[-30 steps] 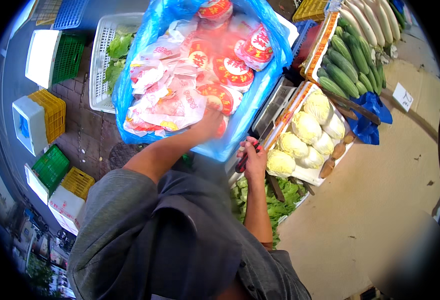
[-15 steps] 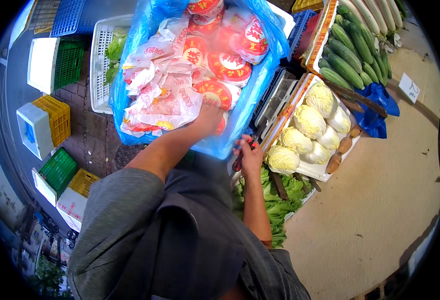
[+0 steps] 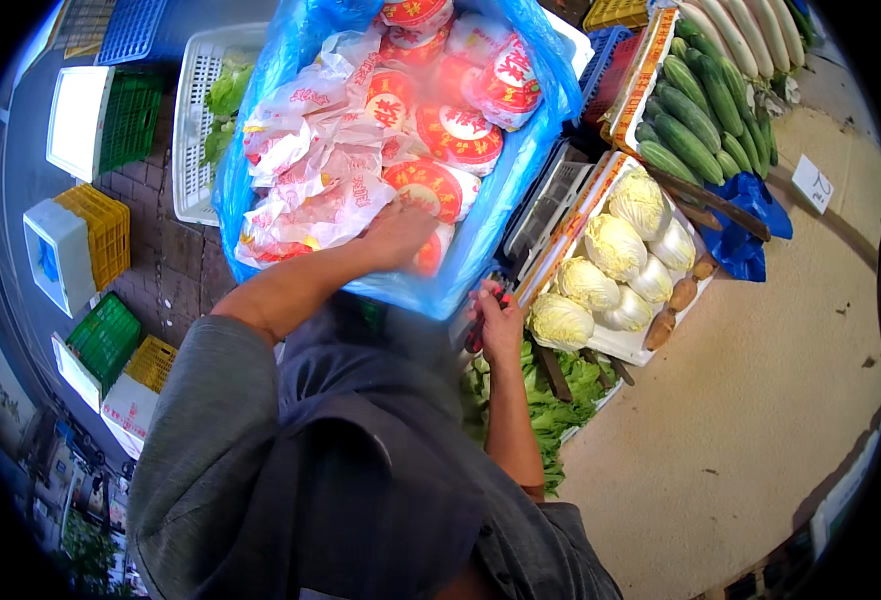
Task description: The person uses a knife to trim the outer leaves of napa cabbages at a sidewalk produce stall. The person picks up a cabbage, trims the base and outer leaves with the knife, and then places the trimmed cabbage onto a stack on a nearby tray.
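Note:
A crate lined with blue plastic [image 3: 245, 180] holds several red-and-white wrapped packages [image 3: 455, 135] and crumpled white printed wrappers [image 3: 315, 190]. My left hand [image 3: 400, 235] is down among them near the crate's front, against the lowest packages; its fingers are blurred and partly hidden. Just outside the crate's lower right corner, my right hand [image 3: 496, 318] is closed round a red-and-black handled tool [image 3: 477, 323], which looks like a knife, its upper part hard to make out.
To the right are napa cabbages [image 3: 615, 245], cucumbers [image 3: 690, 130], white radishes [image 3: 750, 40] and a beige surface [image 3: 720, 400]. Leafy greens [image 3: 550, 400] lie below the cabbages. Behind the crate is a white basket [image 3: 195, 150]; stacked crates [image 3: 130, 130] line the left.
My left hand and forearm have shifted a little to the left among the packages. My right hand still grips the tool, slightly lower than a second ago.

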